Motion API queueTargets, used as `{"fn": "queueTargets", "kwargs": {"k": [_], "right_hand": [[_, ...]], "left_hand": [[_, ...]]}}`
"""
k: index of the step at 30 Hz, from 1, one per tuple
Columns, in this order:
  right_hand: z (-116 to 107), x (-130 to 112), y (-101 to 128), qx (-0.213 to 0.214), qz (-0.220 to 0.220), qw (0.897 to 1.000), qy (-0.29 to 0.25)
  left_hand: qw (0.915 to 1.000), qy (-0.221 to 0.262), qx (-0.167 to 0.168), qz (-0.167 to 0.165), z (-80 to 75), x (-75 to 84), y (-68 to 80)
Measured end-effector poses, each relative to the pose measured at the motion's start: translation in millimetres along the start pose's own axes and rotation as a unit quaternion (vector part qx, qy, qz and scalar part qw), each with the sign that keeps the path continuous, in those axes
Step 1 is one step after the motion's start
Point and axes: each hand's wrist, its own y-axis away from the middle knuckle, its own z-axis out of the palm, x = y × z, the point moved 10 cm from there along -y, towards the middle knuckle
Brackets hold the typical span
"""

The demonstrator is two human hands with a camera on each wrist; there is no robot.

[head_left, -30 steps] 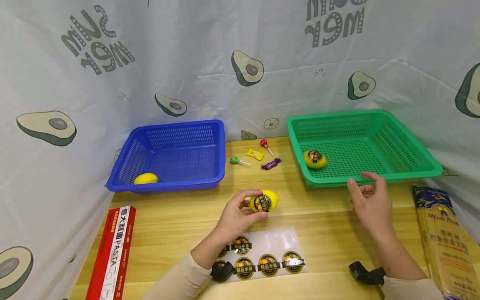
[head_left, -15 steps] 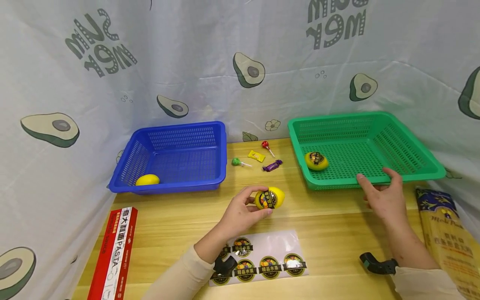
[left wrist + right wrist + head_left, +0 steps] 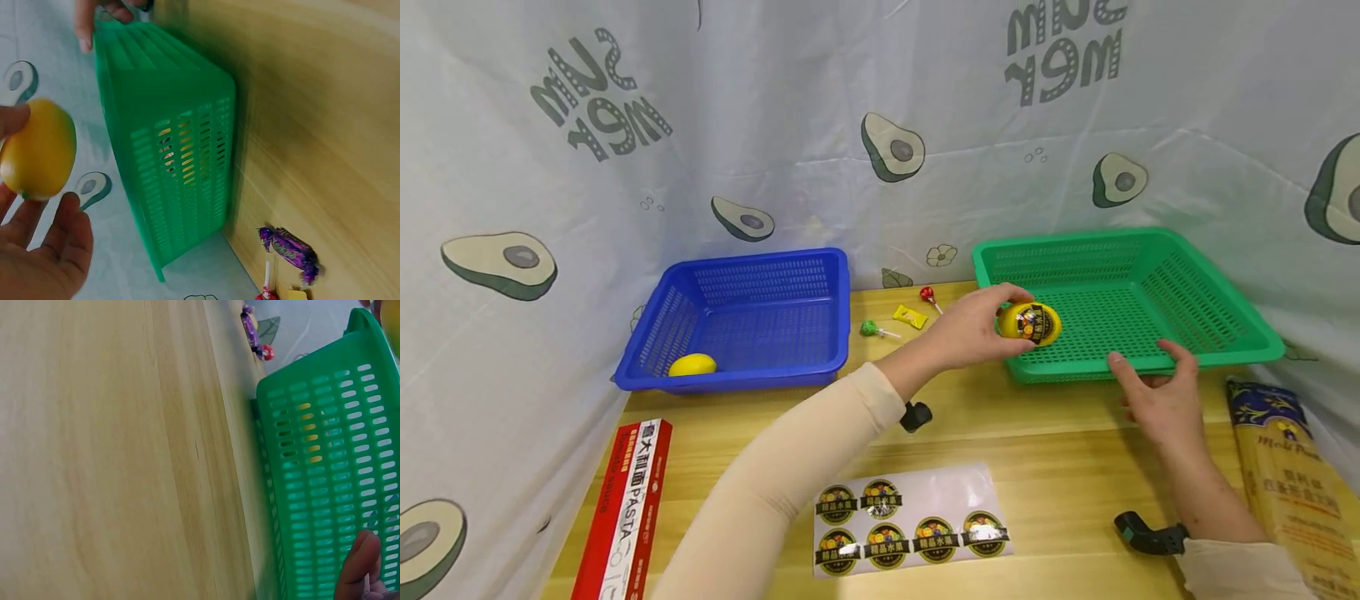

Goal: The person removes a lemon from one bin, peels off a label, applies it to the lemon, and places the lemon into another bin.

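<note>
Now left hand (image 3: 973, 329) grips stickered lemon (image 3: 1028, 323) over green basket (image 3: 1217, 346) near-left corner (not released). Right hand (image 3: 1157, 400), fingers loosely open, touches basket front rim. Plain lemon (image 3: 692, 364) waits, blue basket (image 3: 730, 377).

The head view looks forward and down from above the near edge of the pale wooden table (image 3: 1060, 467), taking in the whole width from the blue plastic mesh basket (image 3: 752, 321) to the green plastic mesh basket (image 3: 1120, 292), with the avocado-print cloth backdrop (image 3: 820, 125) behind.

The left wrist view is rolled sideways and sits close, facing the green basket's slotted side wall (image 3: 181, 169) and a purple-wrapped candy (image 3: 290, 249) on the table.

The right wrist view, also rolled and very close, skims the tabletop (image 3: 112, 456) toward the same basket's wall (image 3: 325, 487).

All three views share the green basket and the table.
</note>
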Motion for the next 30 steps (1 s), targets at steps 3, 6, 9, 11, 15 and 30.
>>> {"fn": "queueTargets", "kwargs": {"k": [3, 6, 9, 11, 15, 30], "right_hand": [[2.5, 0.1, -1.4, 0.000, 0.001, 1.000, 0.005], [4.0, -0.1, -1.9, 0.000, 0.002, 1.000, 0.009], [4.7, 0.0, -2.2, 0.001, 0.003, 1.000, 0.013], [5.6, 0.2, -2.2, 0.000, 0.002, 1.000, 0.011], [6.8, -0.2, -3.0, -0.003, 0.002, 1.000, 0.008], [2.3, 0.9, -4.5, -0.006, 0.009, 1.000, -0.002]], "left_hand": [[0.9987, -0.042, -0.030, -0.002, 13.3, -1.3, -22.5], [0.9949, -0.085, -0.053, -0.014, 27.4, -5.1, -37.9], [0.9876, -0.137, -0.068, -0.033, 39.4, -10.6, -47.1], [0.9810, -0.172, -0.073, -0.050, 45.4, -15.6, -50.5], [0.9725, -0.201, -0.082, -0.083, 53.9, -25.4, -52.1], [0.9886, -0.132, -0.027, -0.068, 42.9, -23.0, -32.9]]}}
